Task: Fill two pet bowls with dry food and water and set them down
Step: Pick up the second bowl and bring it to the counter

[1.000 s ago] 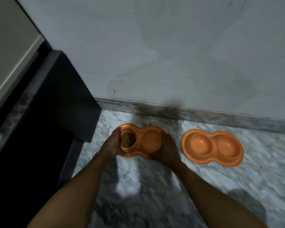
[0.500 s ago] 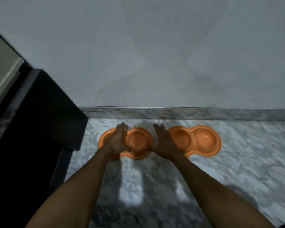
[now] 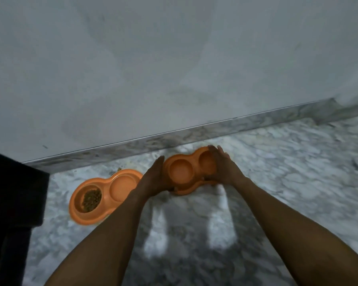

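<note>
Two orange double pet bowls are near the wall. The left double bowl (image 3: 106, 181) rests on the marble floor, with brown dry food (image 3: 91, 200) in its left well and nothing visible in its right well. Both wells of the right double bowl (image 3: 181, 172) look empty, and it sits tilted between my hands. My left hand (image 3: 153, 180) holds its left end with the thumb at the front rim. My right hand (image 3: 223, 168) grips its right end, fingers over the far rim.
A marble skirting (image 3: 194, 134) runs along the grey wall just behind the bowls. A black cabinet (image 3: 15, 193) stands at the left, close to the bowl with food. Marble floor (image 3: 287, 182) stretches to the right.
My hands let go of the bowl with food and moved right to the second bowl, which they now hold. The view has swung to the right.
</note>
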